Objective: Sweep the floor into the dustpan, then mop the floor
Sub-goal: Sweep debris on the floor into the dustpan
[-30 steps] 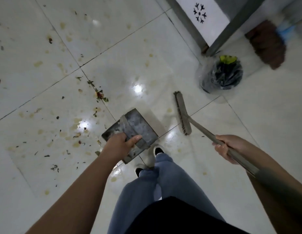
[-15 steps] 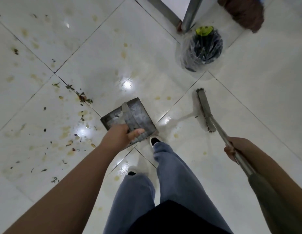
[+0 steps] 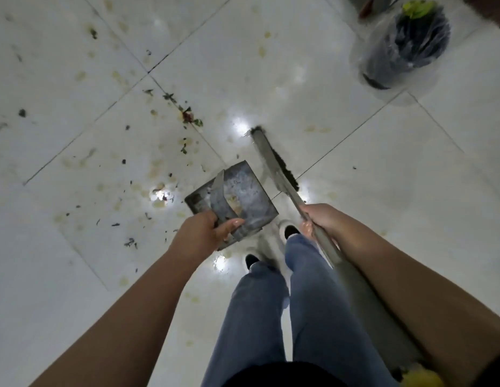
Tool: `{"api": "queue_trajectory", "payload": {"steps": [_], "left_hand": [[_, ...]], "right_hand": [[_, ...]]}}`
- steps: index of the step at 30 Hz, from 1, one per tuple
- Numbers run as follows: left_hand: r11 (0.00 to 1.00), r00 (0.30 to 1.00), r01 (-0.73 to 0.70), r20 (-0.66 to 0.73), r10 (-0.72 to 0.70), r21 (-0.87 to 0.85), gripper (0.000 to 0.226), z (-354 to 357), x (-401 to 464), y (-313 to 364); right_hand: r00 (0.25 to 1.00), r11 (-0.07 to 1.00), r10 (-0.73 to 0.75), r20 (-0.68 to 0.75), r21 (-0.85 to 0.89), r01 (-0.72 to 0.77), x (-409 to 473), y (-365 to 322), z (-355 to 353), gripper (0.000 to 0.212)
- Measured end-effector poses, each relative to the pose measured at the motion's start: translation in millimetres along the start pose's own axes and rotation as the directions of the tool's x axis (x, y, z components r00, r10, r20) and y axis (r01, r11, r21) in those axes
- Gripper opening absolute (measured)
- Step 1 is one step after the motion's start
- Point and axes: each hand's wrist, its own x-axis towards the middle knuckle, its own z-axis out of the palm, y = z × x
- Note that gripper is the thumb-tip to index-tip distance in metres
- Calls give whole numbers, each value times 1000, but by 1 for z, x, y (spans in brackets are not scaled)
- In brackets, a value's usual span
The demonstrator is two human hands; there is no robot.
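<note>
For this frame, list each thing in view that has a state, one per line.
dustpan: held above the floor by the left hand, some debris inside
broom: handle gripped by the right hand, head beside the dustpan
floor: littered with scraps and stains
bin: lined with a clear bag, upright

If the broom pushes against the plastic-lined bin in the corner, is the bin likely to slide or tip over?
The bin probably slides rather than tips: it looks short and wide, and the tiled floor is glossy. It seems light, holding little besides a yellow-green scrap. The loose plastic liner would likely crumple first.
</note>
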Motion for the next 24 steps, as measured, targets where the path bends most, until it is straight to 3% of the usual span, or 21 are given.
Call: {"api": "queue_trajectory", "payload": {"steps": [4, 9, 13, 17, 24], "left_hand": [[992, 991, 122, -52, -124, -42, 50, 5, -33, -46], [980, 976, 192, -90, -196, -55, 51, 7, -49, -76], [985, 981, 173, -83, -174, -22, 54, 11, -52, -81], [991, 993, 117, 14, -116, -64, 53, 14, -46, -64], [997, 988, -31, 148, 41, -64, 51, 28, -18, 3]], "right_hand": [[999, 985, -38, 38, -166, 43, 0, 8, 44, 34], [999, 993, 33, 4, -114, -32, -20, 13, 24, 39], [998, 994, -7, -64, 111, 15, -34, 21, -31, 33], [997, 966, 8, -73, 259, 12, -45, 29, -86, 33], [978, 866, 103, -183, 500, 3, -30, 36, -152, 32]]}}
